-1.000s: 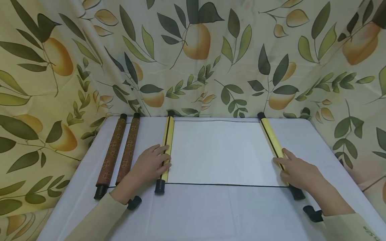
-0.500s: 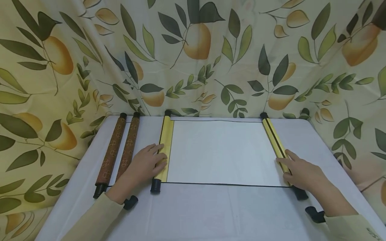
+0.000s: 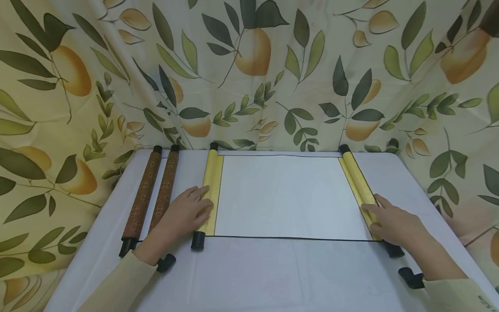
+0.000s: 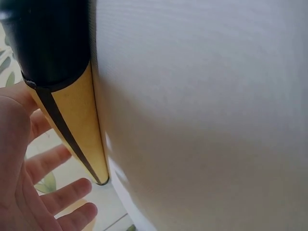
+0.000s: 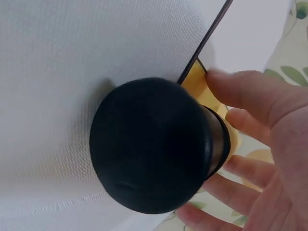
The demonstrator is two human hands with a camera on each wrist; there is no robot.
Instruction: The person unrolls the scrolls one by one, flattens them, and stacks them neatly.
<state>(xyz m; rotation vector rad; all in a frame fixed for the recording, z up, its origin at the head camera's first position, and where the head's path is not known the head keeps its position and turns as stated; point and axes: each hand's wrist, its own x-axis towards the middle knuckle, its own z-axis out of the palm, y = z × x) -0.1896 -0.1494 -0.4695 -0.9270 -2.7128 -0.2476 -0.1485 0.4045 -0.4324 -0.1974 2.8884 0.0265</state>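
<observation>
A hanging scroll lies partly unrolled on the white table, its blank white sheet (image 3: 288,195) facing up with thin dark edges. My left hand (image 3: 187,212) rests its loosely spread fingers on the yellow left roll (image 3: 209,173). On the yellow right roll (image 3: 356,171), the fingers of my right hand (image 3: 397,222) lie near its lower end. The left wrist view shows the fingers (image 4: 67,195) extended beside the roll and its black end knob (image 4: 53,43). Another black knob (image 5: 149,144) fills the middle of the right wrist view, with the thumb (image 5: 245,91) at the yellow edge.
Two brown patterned scrolls (image 3: 142,197) with black knobs lie side by side at the table's left, partly behind my left forearm. A curtain (image 3: 249,99) with leaves and orange fruit hangs along the back edge. White cloth (image 3: 249,277) covers the table.
The left roll has moved left and the right roll has moved right, both hands travelling with them. More of the sheet and of its yellow borders shows between them.
</observation>
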